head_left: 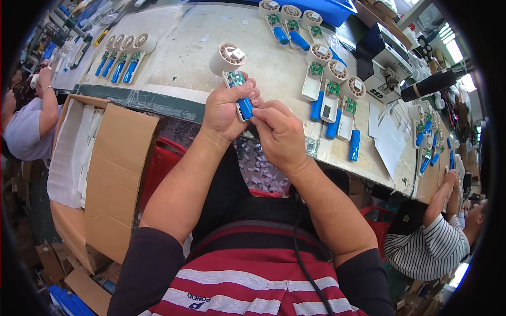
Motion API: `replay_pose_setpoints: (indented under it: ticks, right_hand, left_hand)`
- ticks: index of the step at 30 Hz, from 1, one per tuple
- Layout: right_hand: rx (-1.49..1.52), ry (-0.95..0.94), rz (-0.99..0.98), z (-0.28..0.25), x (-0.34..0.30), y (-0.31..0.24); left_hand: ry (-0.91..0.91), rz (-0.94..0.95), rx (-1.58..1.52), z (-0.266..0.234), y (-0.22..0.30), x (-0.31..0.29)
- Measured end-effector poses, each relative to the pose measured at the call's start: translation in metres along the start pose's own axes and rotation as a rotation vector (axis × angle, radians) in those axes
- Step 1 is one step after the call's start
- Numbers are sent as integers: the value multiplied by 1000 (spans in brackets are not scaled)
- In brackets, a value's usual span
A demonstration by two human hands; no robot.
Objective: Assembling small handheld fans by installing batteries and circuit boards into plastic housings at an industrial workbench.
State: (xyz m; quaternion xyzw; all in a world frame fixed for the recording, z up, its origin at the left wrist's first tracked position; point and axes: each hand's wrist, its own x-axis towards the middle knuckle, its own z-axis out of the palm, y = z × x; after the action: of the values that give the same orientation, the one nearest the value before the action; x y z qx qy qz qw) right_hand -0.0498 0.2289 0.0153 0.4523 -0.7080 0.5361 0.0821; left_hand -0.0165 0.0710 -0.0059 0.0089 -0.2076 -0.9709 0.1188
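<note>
We hold the white fan (225, 59) in our left hand (223, 108), over the worktop's near edge (174, 104). Our right hand (282, 134) touches its blue battery (245, 109); can't tell if it's pinching.

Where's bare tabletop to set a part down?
Widest: tabletop between the left row of four fan units and the held fan unit in the left hand, bar small scraps. Narrower: between it and the right-side fan units. Crowded: right end, with those, white papers and a boxy machine.
</note>
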Motion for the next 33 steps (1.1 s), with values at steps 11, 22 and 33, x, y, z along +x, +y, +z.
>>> replay_pose_setpoints:
  ticks: [11, 22, 33]
  right_hand:
    - [-67, -130, -70, -12, 3, -18]
    - [970, -164, -33, -137, 18, -157]
    - [1114, -43, -66, -305, -88, -146]
  left_hand:
    - [-90, 24, -93, -5, 14, 2]
    - [601, 61, 1166, -41, 145, 38]
    - [705, 65, 2622, -58, 255, 31]
